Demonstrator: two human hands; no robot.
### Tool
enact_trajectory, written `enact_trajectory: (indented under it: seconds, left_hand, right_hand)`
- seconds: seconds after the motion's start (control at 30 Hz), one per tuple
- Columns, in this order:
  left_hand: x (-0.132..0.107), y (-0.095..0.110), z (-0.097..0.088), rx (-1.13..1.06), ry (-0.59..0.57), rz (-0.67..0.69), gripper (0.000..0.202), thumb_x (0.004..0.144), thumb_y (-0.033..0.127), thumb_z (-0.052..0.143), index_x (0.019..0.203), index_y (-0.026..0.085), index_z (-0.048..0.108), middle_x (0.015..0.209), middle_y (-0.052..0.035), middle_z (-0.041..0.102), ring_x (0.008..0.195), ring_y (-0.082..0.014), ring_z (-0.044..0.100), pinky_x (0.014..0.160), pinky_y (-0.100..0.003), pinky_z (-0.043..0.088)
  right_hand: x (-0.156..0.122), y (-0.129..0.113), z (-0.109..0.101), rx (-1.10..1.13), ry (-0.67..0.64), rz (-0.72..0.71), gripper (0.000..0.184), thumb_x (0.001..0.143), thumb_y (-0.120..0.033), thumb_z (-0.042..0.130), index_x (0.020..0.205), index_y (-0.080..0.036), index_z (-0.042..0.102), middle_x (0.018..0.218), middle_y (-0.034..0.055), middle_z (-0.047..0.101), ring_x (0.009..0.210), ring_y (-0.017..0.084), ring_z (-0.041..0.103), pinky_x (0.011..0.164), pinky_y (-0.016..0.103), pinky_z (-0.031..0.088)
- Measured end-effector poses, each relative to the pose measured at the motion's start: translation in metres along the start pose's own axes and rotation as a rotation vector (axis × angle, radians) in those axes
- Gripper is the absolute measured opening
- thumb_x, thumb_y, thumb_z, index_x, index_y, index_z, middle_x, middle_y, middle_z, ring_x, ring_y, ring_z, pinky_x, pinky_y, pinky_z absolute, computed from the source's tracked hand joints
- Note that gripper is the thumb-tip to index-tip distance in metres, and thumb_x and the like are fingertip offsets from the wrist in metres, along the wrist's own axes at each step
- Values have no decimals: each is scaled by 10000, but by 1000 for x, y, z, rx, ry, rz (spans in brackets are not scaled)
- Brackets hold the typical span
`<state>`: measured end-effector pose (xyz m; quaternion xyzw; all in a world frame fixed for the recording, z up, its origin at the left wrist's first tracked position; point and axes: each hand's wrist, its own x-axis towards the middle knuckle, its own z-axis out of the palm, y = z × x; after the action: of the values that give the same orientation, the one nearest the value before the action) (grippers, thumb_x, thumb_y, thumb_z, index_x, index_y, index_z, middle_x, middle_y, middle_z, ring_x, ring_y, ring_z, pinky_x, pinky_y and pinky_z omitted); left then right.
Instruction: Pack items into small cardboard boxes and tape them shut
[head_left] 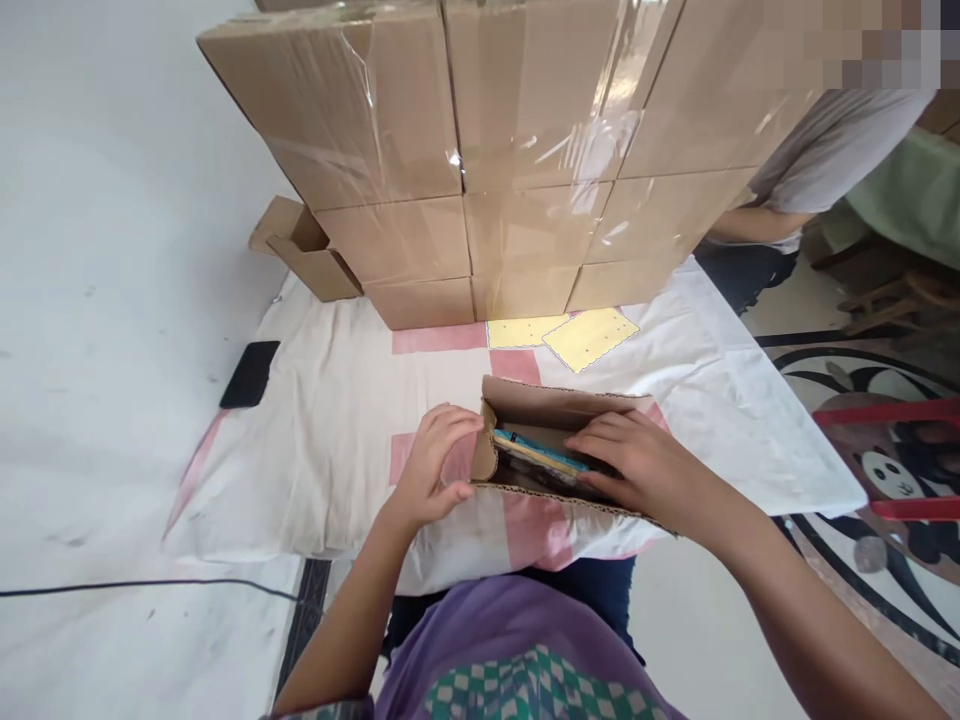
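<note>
Pale wall (112, 300) flanks patterned cloth (337, 450); left hand (429, 468) gapes wide at the carton (551, 405), right hand (637, 462) dips inside, grip unclear.

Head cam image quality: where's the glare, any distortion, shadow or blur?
Head view: bright glare streaks on the clear wrap over the stacked boxes; same head view, boxes flare toward the top, likely wide-angle stretch; shadow inside the open carton; left hand and right hand fairly sharp; top-right corner pixelated.
</note>
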<state>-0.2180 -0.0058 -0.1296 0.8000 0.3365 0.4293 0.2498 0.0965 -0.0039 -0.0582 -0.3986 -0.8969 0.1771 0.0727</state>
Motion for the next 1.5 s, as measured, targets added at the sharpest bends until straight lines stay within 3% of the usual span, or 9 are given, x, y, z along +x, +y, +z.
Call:
enact_trajectory:
  seconds: [0.13,0.4,0.6,0.77,0.9,1.1,1.3,1.4,1.5]
  left_hand:
    - [31,-2,-15,33,-268,-15,769,996,663,80,1279,219,639,1302,-104,649,1141,-296,527,1001,-496,387]
    - [72,-2,-9,550,-747,246,559,992,627,385,1122,189,706,977,-86,740,991,-285,506,814,-434,342]
    - [71,1,4,635,-731,267,742,872,806,411,1050,152,713,812,-99,692,875,-292,482,756,-442,343]
    - [74,8,3,635,-731,320,572,883,715,500,953,172,664,1014,-110,624,895,-279,465,785,-442,364]
    - [68,11,-10,537,-604,368,289,909,467,544,886,192,630,1049,-112,557,903,-263,444,832,-437,393]
    - [32,4,-16,419,-235,325,134,899,311,542,859,198,602,1049,-105,494,949,-257,453,834,-432,437]
    - [-2,-7,-10,257,-106,166,222,951,246,506,1164,217,560,1344,-144,515,1196,-288,509,955,-477,460]
    - [-10,-9,-12,283,-147,131,321,980,247,447,1282,247,556,1378,-119,562,1247,-288,507,1016,-506,429]
    - [-9,-7,-14,333,-293,106,313,991,277,438,1249,251,613,1352,-87,613,1318,-298,457,1072,-523,372]
  right_hand:
    - [7,-3,0,-69,27,10,244,1012,-287,507,1110,-191,709,962,87,718,951,242,590,840,397,430]
    - [1,7,14,-157,5,-29,329,998,-398,530,830,-194,726,778,94,707,991,301,517,905,490,358]
    - [9,-2,20,-287,-59,5,302,873,-477,692,891,-183,756,791,117,713,945,320,507,851,474,358]
    - [22,-11,33,-420,-112,-13,197,834,-107,655,683,-200,740,715,118,691,892,313,527,843,467,335]
    - [22,-12,32,-427,-77,-84,234,856,-71,620,697,-203,730,715,100,667,880,289,528,858,450,334]
    - [-19,13,1,-122,252,-5,281,1028,-245,437,1019,-221,716,951,77,685,905,243,553,785,407,413]
    - [-65,31,22,160,551,230,242,992,-238,514,1165,-253,682,1071,85,588,949,229,613,784,380,506]
    - [-63,29,30,199,511,205,294,1001,-218,477,1216,-276,669,1071,81,566,937,213,607,761,358,512]
    - [-48,30,29,33,282,142,438,970,-111,419,1288,-293,658,972,67,547,806,178,589,659,301,463]
